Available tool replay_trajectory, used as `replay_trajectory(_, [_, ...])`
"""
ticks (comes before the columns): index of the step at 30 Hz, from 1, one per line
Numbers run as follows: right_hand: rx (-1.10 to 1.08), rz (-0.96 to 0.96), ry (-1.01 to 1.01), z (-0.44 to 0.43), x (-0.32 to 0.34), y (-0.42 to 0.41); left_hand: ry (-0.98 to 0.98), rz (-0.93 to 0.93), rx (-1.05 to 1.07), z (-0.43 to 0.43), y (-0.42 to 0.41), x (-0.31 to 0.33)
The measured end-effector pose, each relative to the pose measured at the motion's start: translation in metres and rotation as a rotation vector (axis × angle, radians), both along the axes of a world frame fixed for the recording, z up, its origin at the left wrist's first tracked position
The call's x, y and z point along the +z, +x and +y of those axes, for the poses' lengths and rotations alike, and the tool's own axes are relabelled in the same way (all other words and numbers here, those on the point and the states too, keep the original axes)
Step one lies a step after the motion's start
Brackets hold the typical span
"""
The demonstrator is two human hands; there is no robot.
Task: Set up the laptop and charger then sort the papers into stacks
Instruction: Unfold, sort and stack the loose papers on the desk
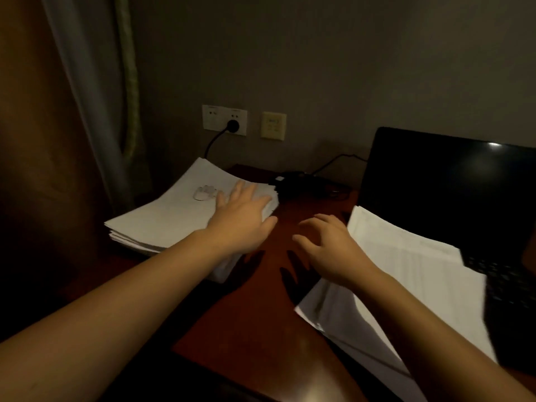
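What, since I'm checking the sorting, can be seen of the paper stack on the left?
The left paper stack is a thick pile of white sheets, edges fanned, lying flat on the red desk near the wall. Its top sheet bears a faint hand drawing. The left hand rests flat on its right part, fingers straight.

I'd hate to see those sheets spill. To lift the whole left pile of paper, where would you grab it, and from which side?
Probably the right-hand edge of the left pile, coming from the bare strip of desk between the piles: fingers can slide under there, thumb on top. The left hand lies flat by that edge. The charger crowds the far corner.
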State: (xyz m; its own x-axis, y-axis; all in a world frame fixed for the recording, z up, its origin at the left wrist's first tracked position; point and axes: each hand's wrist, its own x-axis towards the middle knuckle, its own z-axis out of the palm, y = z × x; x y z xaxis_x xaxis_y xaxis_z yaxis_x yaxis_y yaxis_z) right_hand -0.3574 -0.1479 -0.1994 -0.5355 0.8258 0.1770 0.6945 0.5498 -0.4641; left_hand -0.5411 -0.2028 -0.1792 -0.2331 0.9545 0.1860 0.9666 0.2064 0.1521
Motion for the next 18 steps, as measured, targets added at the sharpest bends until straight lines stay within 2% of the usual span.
replay_trajectory(6, [-0.122,-0.025,0.050,-0.015,0.001,0.109,-0.078,-0.077,-0.389,-0.003,0.110,-0.015])
replay_trajectory(11, [-0.290,0.035,0.022,-0.047,-0.004,0.195,-0.198,-0.013,-0.773,-0.019,0.173,-0.036])
replay_trajectory(13, [-0.359,0.091,-0.053,-0.059,-0.007,0.220,-0.246,0.024,-0.789,-0.023,0.186,-0.045])
replay_trajectory(18, [-0.450,0.258,-0.214,-0.084,-0.019,0.260,-0.262,0.057,-0.669,-0.030,0.187,-0.055])
